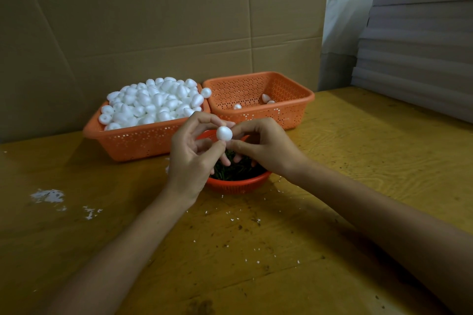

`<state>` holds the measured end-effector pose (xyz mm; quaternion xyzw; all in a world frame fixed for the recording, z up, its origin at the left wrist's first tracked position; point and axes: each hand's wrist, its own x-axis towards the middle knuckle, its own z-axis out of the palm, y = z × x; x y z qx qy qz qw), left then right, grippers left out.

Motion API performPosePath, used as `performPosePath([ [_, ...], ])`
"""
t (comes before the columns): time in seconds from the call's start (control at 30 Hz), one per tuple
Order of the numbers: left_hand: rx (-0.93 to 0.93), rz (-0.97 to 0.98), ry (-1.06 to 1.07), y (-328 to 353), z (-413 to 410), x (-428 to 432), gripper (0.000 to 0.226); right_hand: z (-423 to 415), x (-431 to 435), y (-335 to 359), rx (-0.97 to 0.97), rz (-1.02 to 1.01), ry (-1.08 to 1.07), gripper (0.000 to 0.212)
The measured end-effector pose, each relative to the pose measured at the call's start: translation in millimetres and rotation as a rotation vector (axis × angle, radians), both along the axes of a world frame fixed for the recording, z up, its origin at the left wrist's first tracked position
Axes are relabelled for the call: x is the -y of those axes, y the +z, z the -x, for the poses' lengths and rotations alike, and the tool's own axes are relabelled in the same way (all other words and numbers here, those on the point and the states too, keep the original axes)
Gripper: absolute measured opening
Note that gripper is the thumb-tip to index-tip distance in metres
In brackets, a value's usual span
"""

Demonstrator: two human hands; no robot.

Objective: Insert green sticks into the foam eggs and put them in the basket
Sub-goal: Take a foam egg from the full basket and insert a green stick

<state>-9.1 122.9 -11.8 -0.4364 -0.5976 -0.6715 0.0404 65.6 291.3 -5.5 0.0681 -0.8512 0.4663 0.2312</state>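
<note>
A white foam egg [224, 133] is held up between both hands above a small round red bowl [238, 183] of green sticks [230, 172]. My left hand [190, 156] pinches the egg from the left with curled fingers. My right hand [266, 147] pinches it from the right. Any stick in the fingers is hidden. Behind, the left orange basket [133, 140] is heaped with loose foam eggs [156, 102]. The right orange basket [289, 107] holds three eggs [266, 98].
The wooden table [345, 161] carries white foam crumbs [48, 195] at the left and scattered bits near the front. Cardboard sheets [153, 20] stand as a wall behind the baskets. Stacked grey boards [419, 46] fill the right rear corner.
</note>
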Motion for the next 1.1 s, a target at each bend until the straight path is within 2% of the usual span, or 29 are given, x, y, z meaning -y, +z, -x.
performPosePath([
  [0.83,-0.072,0.081,-0.048,-0.7,-2.5,-1.8,0.020,3.7,-0.9,-1.7,-0.054,-0.015,0.016,0.006],
  [1.1,-0.068,0.078,-0.014,0.7,-7.5,-3.4,0.021,3.2,-1.2,1.2,0.022,-0.032,0.047,0.009],
])
